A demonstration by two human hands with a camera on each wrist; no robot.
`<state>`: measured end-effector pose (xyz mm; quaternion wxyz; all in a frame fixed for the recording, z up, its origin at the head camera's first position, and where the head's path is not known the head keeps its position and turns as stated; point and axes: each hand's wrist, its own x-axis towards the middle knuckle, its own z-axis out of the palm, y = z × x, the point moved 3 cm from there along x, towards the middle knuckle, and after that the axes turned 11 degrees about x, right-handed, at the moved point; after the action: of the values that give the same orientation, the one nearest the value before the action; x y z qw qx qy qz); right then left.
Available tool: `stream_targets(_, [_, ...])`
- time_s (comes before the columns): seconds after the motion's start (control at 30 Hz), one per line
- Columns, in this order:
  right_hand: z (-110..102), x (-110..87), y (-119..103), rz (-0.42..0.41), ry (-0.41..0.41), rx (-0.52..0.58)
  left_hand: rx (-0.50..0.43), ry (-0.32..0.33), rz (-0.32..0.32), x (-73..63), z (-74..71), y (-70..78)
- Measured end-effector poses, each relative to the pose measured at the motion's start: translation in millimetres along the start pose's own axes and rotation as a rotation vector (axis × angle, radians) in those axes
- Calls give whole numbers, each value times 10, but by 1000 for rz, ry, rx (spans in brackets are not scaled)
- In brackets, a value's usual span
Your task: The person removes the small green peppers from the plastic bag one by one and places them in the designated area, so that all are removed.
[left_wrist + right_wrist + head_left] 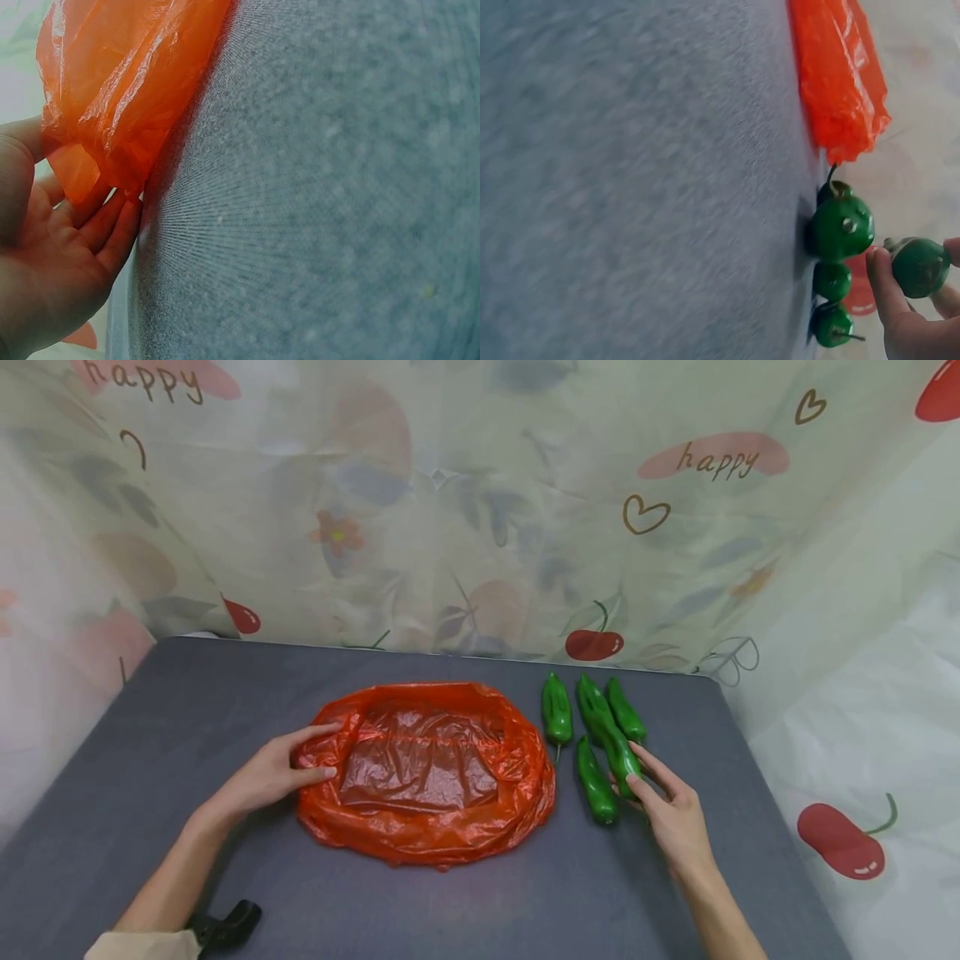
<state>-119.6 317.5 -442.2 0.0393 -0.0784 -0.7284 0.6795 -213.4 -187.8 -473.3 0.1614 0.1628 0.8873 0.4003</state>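
An orange-red plastic bag [420,768] lies spread with its mouth open and its rim folded outward. My left hand [281,768] holds the bag's left edge, thumb and forefinger over the rim. In the left wrist view the other fingers of the left hand [67,232] curl beneath the hanging plastic [120,97]. My right hand [671,818] grips a green pepper [624,764] between thumb and fingers, raised off the table in the right wrist view, where its rounded end [921,268] shows. Other green peppers lie close by, one left of the held pepper [596,785].
More peppers lie toward the back: one beside the bag [557,710], one behind the held pepper [592,700], one to its right [624,710]. A grey cloth-covered table [480,910] carries everything. A patterned curtain [450,527] hangs behind. A black strap [228,927] sits at the left wrist.
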Motion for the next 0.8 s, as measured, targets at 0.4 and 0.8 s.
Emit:
stream_targets(0.4, [-130,-63,141,41,44,39,11,-2,3,-9,-9,8])
stream_targets(0.8, [-216,-82,246,72,103,33,11,-3,11,-6,-6,2])
